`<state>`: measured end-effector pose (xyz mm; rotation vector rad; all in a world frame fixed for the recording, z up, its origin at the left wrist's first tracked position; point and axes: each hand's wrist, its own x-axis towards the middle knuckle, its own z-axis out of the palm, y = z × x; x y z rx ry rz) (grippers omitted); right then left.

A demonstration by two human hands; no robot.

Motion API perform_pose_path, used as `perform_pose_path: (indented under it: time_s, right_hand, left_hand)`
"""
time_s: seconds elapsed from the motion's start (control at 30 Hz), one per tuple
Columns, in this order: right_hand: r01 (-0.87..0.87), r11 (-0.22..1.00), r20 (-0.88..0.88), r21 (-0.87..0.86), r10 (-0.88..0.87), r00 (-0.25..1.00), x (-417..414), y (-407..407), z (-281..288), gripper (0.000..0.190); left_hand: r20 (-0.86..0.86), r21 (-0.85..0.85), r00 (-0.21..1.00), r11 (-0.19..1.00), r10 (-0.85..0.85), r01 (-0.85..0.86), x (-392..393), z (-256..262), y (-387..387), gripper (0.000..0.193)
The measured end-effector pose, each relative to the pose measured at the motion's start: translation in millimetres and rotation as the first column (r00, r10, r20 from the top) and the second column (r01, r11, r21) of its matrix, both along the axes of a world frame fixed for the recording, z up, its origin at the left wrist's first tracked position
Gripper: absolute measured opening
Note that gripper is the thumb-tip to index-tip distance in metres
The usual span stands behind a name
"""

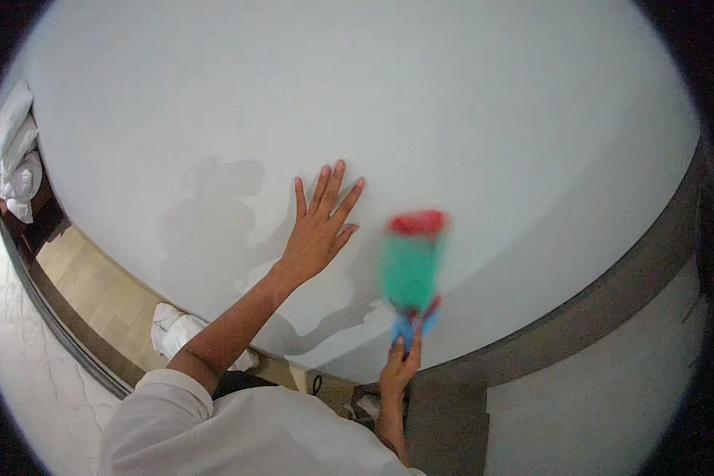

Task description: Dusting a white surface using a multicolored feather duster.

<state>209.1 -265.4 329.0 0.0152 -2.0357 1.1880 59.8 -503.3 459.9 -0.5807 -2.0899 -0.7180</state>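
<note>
My left hand (316,229) rests palm down with fingers spread on a broad, smooth white surface (452,119), which looks like a sheeted bed. To the right of it, my right hand (401,363) grips the lower end of a hand brush (412,268). The brush is blurred by motion. It has a red far end, a green middle and blue by the fingers. Whether the brush touches the white surface cannot be told. Shadows of my head and arms fall across the surface to the left.
White bundled linen or pillows (21,154) lie beyond the left edge. Another white cloth bundle (178,330) sits by my left forearm. A quilted mattress (35,345) stands at lower left, across a strip of wooden floor (95,268). A dark border (547,339) runs along the right edge.
</note>
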Motion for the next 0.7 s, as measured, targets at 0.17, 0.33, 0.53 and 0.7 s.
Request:
perform_pose_path:
  time_s: [0.17,0.33,0.53,0.7]
  right_hand:
    - [-0.022,0.985,0.022,-0.168,0.026,0.999,-1.3,-17.2,10.9,0.042]
    - [0.049,0.882,0.059,-0.469,-0.024,0.998,-1.4,-13.9,-9.7,0.044]
    - [0.168,0.912,-0.166,0.373,-0.112,0.98,-7.3,-1.4,-40.6,0.049]
    - [0.106,0.951,0.044,-0.29,-0.097,0.994,7.3,-13.2,-53.4,0.044]
  left_hand:
    - [0.0,0.026,1.0,1.0,0.016,-0.016,-8.6,-3.2,-3.5,0.079]
    - [0.002,0.03,0.999,0.999,0.033,-0.033,-16.0,-5.1,-6.6,0.081]
    - [-0.001,0.057,1.0,0.998,0.013,-0.013,-17.8,-12.9,-6.2,0.081]
    - [0.019,0.052,1.0,0.999,0.016,-0.017,-17.1,-27.4,-2.4,0.082]
